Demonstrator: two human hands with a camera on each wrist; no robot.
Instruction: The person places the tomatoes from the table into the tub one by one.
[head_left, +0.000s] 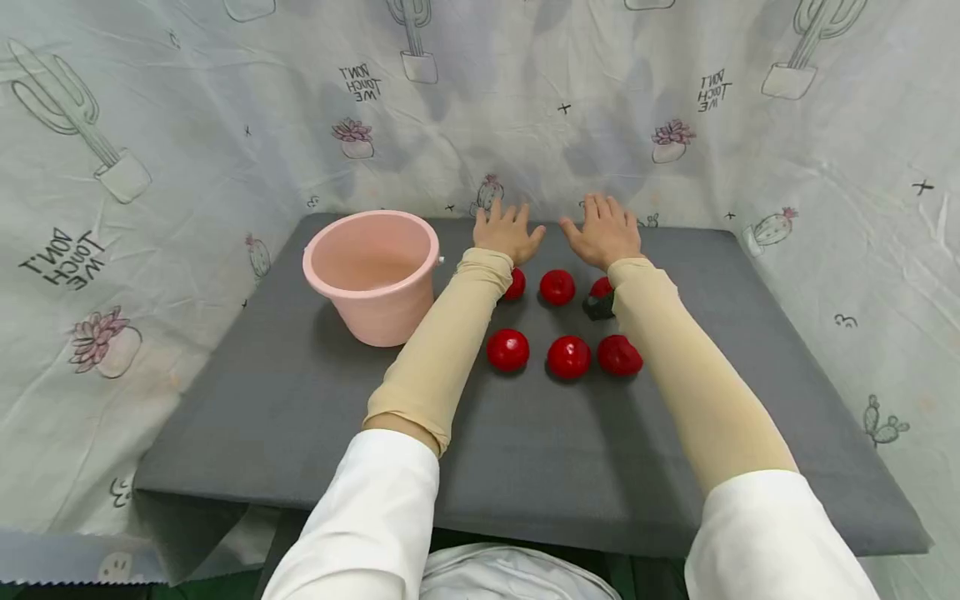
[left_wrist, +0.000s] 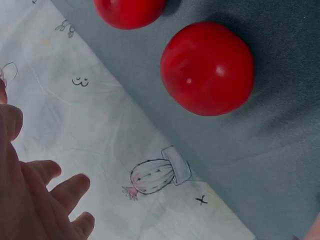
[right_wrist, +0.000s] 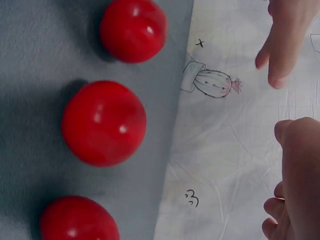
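Note:
My left hand (head_left: 506, 233) is held over the far part of the table, fingers spread and holding nothing. My right hand (head_left: 602, 233) hovers beside it, a gap between them, also with fingers extended. Below and nearer to me are several glossy, round red tomato-like things in two rows. In the back row, one red round thing (head_left: 557, 287) shows fully, while its neighbours are partly hidden by my wrists. The front row has a left one (head_left: 507, 350), a middle one (head_left: 568, 358) and a right one (head_left: 619, 356) beside my right forearm.
A pink bucket (head_left: 382, 321) stands left of my left forearm. The grey cloth-covered table (head_left: 300, 417) meets a white printed curtain (head_left: 480, 108) at the back and sides. A small black object (head_left: 598, 307) shows under my right wrist.

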